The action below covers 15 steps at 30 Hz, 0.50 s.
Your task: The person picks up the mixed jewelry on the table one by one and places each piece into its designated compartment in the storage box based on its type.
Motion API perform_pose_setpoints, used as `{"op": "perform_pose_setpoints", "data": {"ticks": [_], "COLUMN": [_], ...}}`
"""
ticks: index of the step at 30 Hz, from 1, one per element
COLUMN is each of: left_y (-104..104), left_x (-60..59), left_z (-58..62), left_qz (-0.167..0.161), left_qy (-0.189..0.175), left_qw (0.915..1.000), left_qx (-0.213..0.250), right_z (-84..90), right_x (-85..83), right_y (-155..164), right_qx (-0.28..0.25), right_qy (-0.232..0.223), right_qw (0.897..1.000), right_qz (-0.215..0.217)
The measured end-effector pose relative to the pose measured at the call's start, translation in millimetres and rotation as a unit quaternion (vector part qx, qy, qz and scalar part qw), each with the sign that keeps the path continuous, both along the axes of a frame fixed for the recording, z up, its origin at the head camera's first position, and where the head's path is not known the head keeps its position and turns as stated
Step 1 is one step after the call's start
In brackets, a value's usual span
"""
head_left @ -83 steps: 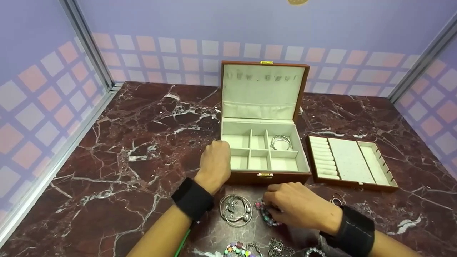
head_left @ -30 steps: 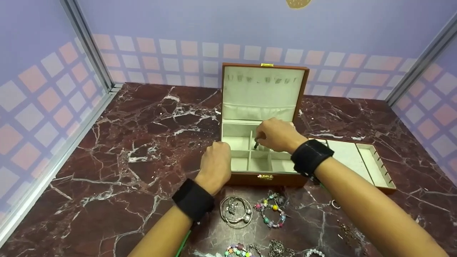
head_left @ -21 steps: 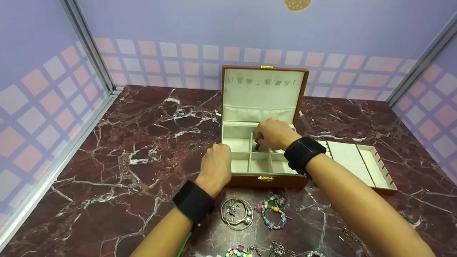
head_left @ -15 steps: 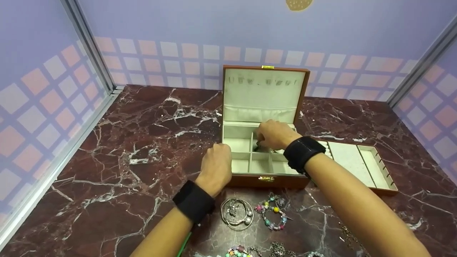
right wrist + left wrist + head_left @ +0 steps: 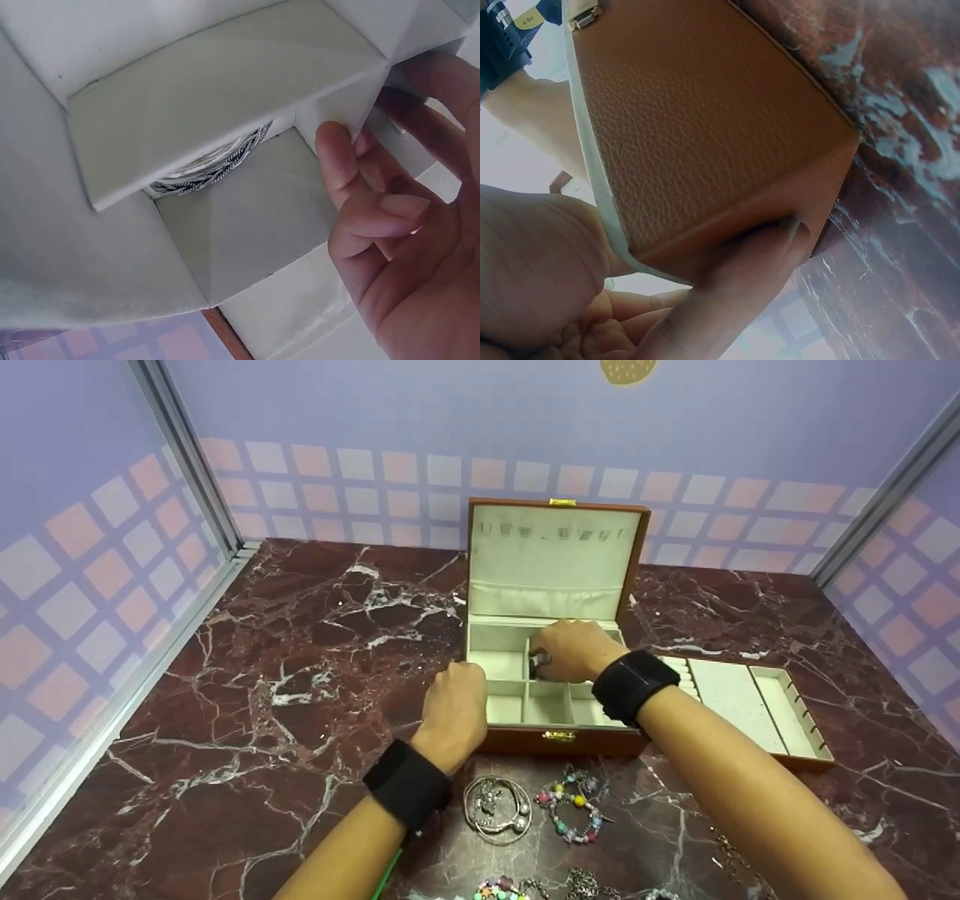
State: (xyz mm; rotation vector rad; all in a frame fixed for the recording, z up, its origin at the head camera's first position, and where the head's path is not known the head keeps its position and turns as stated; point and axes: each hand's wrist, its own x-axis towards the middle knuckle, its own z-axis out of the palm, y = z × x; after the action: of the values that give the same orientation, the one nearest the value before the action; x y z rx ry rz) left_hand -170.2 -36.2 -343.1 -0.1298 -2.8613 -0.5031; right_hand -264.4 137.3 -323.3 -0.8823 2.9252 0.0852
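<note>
The left hand [image 5: 452, 706] clasps the front left corner of the open brown leather jewellery box [image 5: 556, 739] with cream lining, thumb pressed on its side, while the right hand [image 5: 571, 649], fingers loosely curled and holding nothing, hovers inside over the twisted silver bangle [image 5: 212, 169] lying in a rear compartment.

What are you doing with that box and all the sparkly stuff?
A person is working at an open brown jewelry box on a marble table. The left hand grips the box's front left corner, thumb pressed on its side. The right hand reaches into the cream compartments, fingers curled by a divider; nothing shows between its fingers, and a braided silver bangle lies in a compartment by it. A silver bracelet and a colorful beaded bracelet wait in front. The box's removable tray sits to its right.
</note>
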Motion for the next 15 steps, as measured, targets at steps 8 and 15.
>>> {"op": "perform_pose_setpoints", "data": {"ticks": [8,15], "left_y": [0.0,0.0], "left_x": [0.8,0.9], "left_z": [0.5,0.3], "left_qz": [-0.001,-0.004], "left_qy": [0.002,0.007], "left_qw": [1.0000,0.9999], "left_qx": [-0.008,-0.009], "right_z": [0.3,5.2], "right_x": [-1.1,0.6], "right_y": [0.8,6.2], "right_qx": [-0.006,-0.011], "right_qy": [-0.003,-0.026], "right_qw": [1.000,1.000], "right_qz": [0.006,0.012]}}
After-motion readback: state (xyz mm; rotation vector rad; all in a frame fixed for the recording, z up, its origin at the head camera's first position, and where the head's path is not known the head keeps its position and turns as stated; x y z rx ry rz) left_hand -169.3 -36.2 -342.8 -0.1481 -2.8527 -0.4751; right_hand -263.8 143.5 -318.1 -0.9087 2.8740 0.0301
